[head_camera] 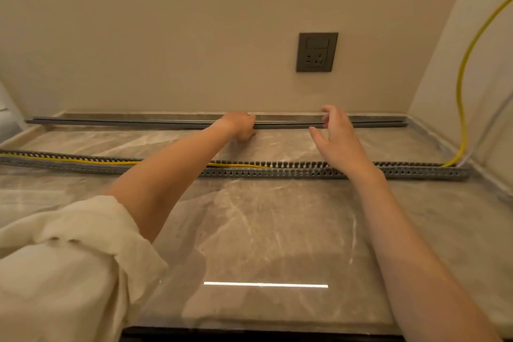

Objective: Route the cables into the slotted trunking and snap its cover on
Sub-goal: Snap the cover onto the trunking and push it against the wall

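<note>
At the back wall: grey cover (138, 123) lies on the marble counter (263, 230).
Left hand (241, 126): fingers curled around the cover.
Right hand (337, 133): fingers spread loose, just beside the cover.
Slotted trunking (277, 171): nearer, holding a yellow cable (111, 161).

Countertop (263, 230): polished veined stone, glossy, reflecting a light strip. Slotted trunking (277, 172): grey matt plastic. Cover (138, 122): grey plastic, smooth, slight sheen. Cable (462, 108): yellow smooth sheath. Wall (166, 36): matt beige. Sleeve (63, 253): cream crumpled cloth.
</note>
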Demonstrator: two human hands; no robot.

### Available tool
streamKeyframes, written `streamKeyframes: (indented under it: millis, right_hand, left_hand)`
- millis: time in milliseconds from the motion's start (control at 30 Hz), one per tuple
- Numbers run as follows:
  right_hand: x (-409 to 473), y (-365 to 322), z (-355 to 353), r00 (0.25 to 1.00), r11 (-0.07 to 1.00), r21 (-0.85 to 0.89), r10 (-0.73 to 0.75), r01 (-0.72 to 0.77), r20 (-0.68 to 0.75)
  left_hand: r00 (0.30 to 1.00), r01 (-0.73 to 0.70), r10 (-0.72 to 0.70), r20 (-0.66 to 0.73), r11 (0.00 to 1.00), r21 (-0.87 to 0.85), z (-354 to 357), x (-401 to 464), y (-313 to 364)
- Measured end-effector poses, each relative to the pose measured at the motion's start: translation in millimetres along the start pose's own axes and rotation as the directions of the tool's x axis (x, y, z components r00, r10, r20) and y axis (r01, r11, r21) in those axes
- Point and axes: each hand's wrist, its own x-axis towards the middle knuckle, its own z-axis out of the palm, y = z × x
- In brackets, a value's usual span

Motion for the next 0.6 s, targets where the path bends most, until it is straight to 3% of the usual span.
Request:
streamKeyframes:
  millis: [100,200,267,333,433,600]
  right_hand:
    - [1.7,0.1,-3.9,0.984,1.0,-0.008,0.015,-0.014,0.18]
    - [-1.6,0.9,-10.8,0.881,0.993,-0.057,0.119,-0.105,0.458]
    - [-4.3,1.9,-12.4,0.813,0.992,-0.086,0.124,-0.091,0.569]
    - [-6.4,1.3,-10.6,0.79,0.995,-0.067,0.096,-0.07,0.606]
    - [-7.8,0.0,-5.4,0.82,0.999,-0.006,0.03,-0.033,0.571]
    - [-13.3,-9.8,9.0,0.838,0.995,0.088,-0.09,0.05,0.539]
  left_hand:
    - [0.998,-0.02,0.022,-0.063,0.999,0.037,4.8,-3.1,-6.7]
    - [0.993,-0.051,0.063,-0.101,0.993,0.11,9.8,-10.4,-11.5]
    - [0.99,-0.069,0.088,-0.109,0.983,0.168,11.1,-15.1,-12.4]
    - [0.987,-0.075,0.102,-0.124,0.976,0.203,11.1,-20.1,-13.9]
    - [0.976,-0.058,0.101,-0.192,0.974,0.217,11.1,-31.2,-19.2]
    - [0.937,-0.076,0.108,-0.332,0.991,0.107,4.5,-55.9,-33.7]
